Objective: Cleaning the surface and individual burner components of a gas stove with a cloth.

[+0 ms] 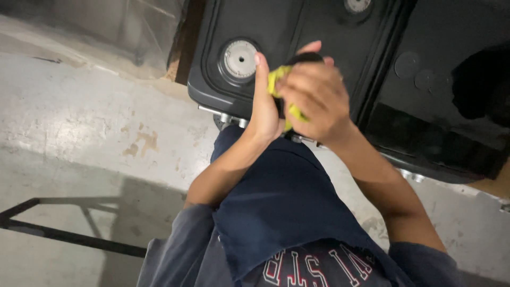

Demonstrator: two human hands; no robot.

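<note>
My left hand (263,109) and my right hand (314,95) are pressed together above the front edge of a black gas stove (297,26). Between them sits a small black round part (305,57), wrapped in a yellow-green cloth (277,79). The left hand cups the part from the left. The right hand covers it with the cloth from the right and looks blurred. A silver burner base (240,58) lies just left of the hands on the stove top.
A second burner base (357,5) sits at the stove's far edge. Metal knob stems (229,118) stick out of the stove's front. A grey stained counter (90,122) spreads to the left. A black metal frame (58,234) shows lower left. A dark blue apron (287,207) hangs below my arms.
</note>
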